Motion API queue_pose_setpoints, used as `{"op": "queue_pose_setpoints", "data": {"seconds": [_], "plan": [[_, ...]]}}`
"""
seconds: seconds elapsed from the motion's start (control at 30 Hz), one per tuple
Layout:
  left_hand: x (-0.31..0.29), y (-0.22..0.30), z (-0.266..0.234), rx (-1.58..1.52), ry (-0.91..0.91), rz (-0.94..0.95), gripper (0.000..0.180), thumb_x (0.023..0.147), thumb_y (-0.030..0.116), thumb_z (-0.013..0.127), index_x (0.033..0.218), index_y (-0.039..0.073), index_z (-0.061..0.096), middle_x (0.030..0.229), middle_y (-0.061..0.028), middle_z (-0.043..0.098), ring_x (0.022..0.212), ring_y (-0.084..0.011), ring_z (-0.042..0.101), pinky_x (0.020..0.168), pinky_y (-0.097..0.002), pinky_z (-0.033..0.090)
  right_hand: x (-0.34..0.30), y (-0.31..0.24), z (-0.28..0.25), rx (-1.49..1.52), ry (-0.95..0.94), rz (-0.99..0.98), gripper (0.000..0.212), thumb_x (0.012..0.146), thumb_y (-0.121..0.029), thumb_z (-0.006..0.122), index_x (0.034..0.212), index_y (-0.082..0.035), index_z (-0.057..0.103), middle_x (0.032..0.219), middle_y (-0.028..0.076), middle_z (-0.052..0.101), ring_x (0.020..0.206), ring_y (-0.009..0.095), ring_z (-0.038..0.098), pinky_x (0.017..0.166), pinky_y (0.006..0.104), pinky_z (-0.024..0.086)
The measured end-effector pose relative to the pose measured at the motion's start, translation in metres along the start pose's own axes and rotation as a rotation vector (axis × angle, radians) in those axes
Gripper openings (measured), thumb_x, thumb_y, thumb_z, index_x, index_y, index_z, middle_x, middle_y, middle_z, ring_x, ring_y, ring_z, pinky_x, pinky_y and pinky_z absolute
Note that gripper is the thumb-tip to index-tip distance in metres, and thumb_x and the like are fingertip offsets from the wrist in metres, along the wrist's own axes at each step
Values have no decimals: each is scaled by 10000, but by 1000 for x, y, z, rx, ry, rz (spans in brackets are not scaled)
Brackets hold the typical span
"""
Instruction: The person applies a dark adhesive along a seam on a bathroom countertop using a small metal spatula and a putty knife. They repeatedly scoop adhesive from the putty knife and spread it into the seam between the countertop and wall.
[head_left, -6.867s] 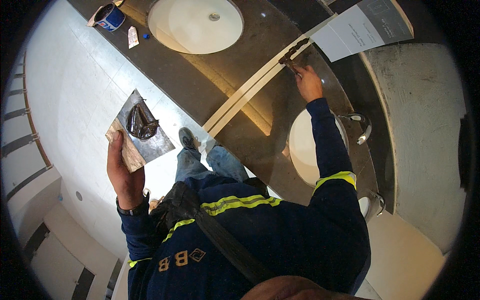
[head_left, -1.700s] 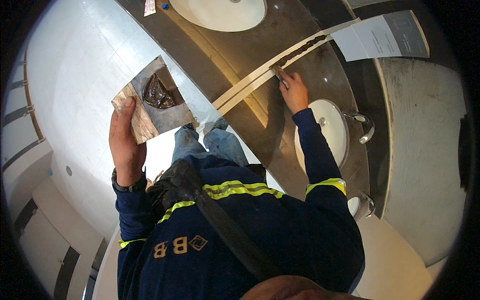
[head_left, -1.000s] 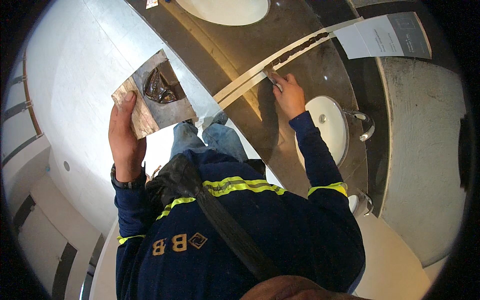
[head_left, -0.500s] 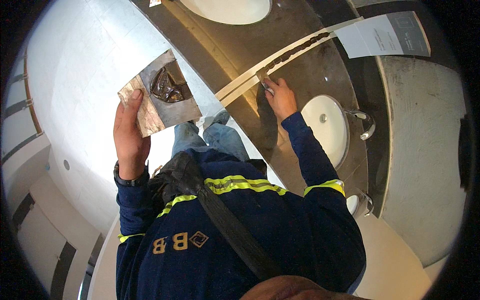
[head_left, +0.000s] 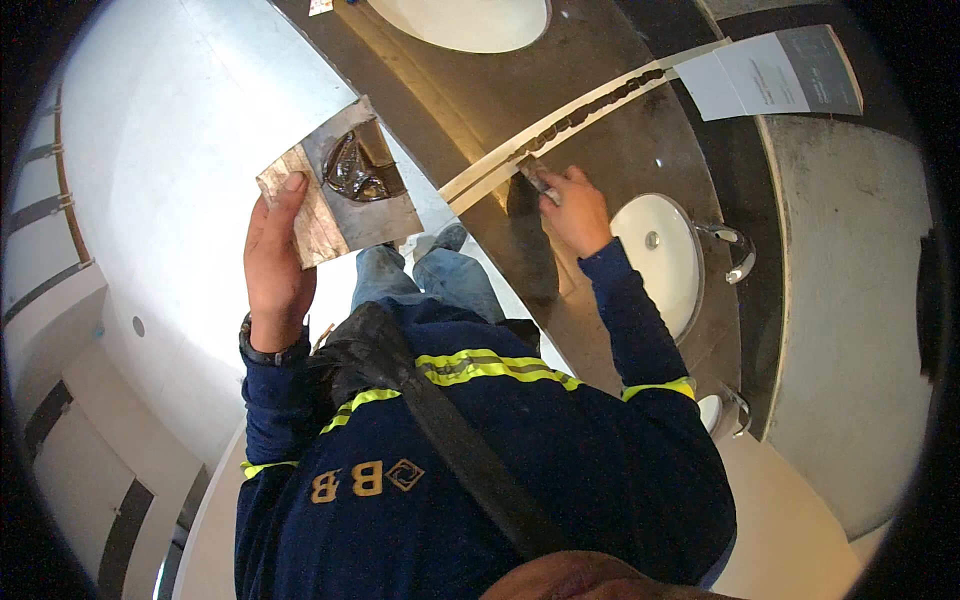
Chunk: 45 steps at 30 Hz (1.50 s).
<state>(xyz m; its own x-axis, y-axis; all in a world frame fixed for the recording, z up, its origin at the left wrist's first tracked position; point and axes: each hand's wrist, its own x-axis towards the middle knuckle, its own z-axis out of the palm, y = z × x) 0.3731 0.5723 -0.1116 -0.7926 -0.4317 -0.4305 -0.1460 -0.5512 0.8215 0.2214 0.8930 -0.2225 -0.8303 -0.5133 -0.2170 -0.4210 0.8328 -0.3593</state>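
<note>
Wrapped round the pale, tape-like edge of a flat grey metal sheet [head_left: 385, 222], my left hand [head_left: 275, 265] holds it over the floor with the thumb on top. A glossy dark brown lump of paste [head_left: 350, 170] lies on the sheet. My right hand [head_left: 580, 212] pinches a small flat scraper [head_left: 533, 172] against a seam in the dark stone countertop [head_left: 630, 140]. Two pale strips of masking tape [head_left: 472, 178] border that seam. Between them a lumpy line of dark paste [head_left: 590, 112] runs from the scraper toward the wall.
A white oval basin [head_left: 655, 265] with a chrome tap [head_left: 738, 255] sits right of my right hand. Another basin [head_left: 470, 22] is at the top, and part of a third [head_left: 708, 412] shows lower right. A white and grey printed sheet [head_left: 770, 75] lies at the seam's far end.
The scraper has moved a little along the seam toward the counter's front edge, and the paste line reaches slightly further that way. The metal sheet appears slightly further right.
</note>
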Motion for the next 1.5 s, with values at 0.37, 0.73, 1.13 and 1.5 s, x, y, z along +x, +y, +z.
{"op": "queue_pose_setpoints", "data": {"seconds": [0.37,0.73,1.13,1.5], "plan": [[4,-1,29,52,-82,-18,354,992,240,540,1219,-31,546,1070,-89,662,923,-151,652,824,-284,523,-20,-117,-162,131,164,-489,464,751,-7,673,1194,-146,671,1073,115,598,935,268,629,803,371,521],[-2,-1,42,132,-138,-4,325,1013,245,515,1183,-21,593,1034,-50,677,905,-98,631,811,-254,500,-5,-142,-167,-88,31,-639,451,742,-36,694,1176,-158,679,1089,125,596,907,288,629,771,369,526],[14,6,-14,-13,39,108,358,933,113,596,1267,-3,538,1139,-138,623,1033,-216,626,883,-312,507,2,-11,-11,89,6,-12,379,815,-168,668,1192,-133,658,1070,160,591,899,365,637,779,431,531],[8,-5,-31,168,17,134,536,855,-99,610,1354,73,517,1193,-171,599,1113,-282,612,924,-347,510,10,11,52,26,51,28,412,803,-151,676,1214,-136,645,1073,172,592,926,369,628,798,441,526]]}}
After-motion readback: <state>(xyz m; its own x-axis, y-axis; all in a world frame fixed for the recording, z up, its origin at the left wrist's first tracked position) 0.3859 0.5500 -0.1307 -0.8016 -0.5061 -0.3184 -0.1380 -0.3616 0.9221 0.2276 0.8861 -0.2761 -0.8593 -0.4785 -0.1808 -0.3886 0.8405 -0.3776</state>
